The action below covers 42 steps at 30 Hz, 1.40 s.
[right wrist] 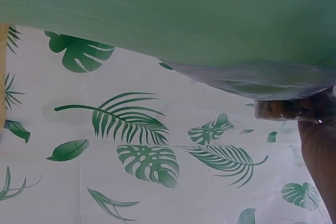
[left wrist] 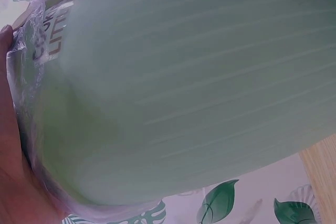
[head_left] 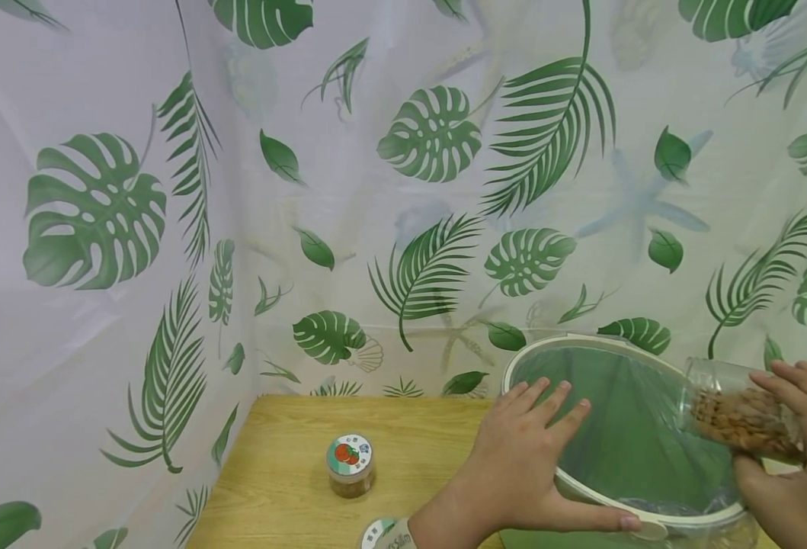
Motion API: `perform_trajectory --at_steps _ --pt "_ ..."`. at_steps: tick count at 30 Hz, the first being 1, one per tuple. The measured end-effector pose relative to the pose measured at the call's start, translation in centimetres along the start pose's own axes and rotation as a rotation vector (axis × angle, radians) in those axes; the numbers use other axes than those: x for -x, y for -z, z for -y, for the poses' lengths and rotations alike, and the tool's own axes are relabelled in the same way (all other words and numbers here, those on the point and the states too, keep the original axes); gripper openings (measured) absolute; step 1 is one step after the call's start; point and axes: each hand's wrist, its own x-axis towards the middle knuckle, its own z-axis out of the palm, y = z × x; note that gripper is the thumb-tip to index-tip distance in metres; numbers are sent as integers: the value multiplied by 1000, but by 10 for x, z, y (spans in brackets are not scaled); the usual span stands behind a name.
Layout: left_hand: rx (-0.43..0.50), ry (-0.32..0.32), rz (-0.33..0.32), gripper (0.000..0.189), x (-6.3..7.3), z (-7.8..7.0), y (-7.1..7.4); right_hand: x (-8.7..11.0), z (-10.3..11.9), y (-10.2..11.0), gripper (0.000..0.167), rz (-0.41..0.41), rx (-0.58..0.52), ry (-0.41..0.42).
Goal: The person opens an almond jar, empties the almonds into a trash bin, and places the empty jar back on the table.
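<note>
A green trash bin (head_left: 622, 412) with a pale rim and a clear plastic liner (head_left: 684, 505) stands at the lower right of the head view. My left hand (head_left: 523, 457) rests on its rim, fingers spread over the opening and thumb stretched along the front edge. Lettering shows on the bin's wall (left wrist: 184, 87) in the left wrist view. My right hand (head_left: 797, 457) grips a clear jar (head_left: 739, 415) of brown pieces, tipped nearly on its side with its mouth toward the bin. The jar's near end overlaps the rim's right side.
On the wooden table (head_left: 273, 473) stands a small jar (head_left: 351, 465) with a tomato picture on its lid. A second round white-and-green lid (head_left: 379, 534) shows partly beside my left wrist. A leaf-patterned curtain (head_left: 348, 191) encloses the back and left.
</note>
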Motion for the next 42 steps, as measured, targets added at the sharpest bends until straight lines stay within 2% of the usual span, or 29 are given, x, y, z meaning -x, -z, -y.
perform_trajectory --at_steps 6,17,23,33,42 --pt "-6 3 -1 108 0 0 0 -1 -1 -1 80 -7 -10 28" --pt "13 8 27 107 0 1 0 2 0 -1 77 2 -19 28" --pt "23 8 22 108 1 1 0 1 0 -1 75 -3 -28 39" --pt "-4 -3 -8 109 1 0 1 0 -3 -3 70 -16 -109 70" --pt "8 -7 -1 109 1 1 -1 2 -4 -4 72 -5 -80 66"
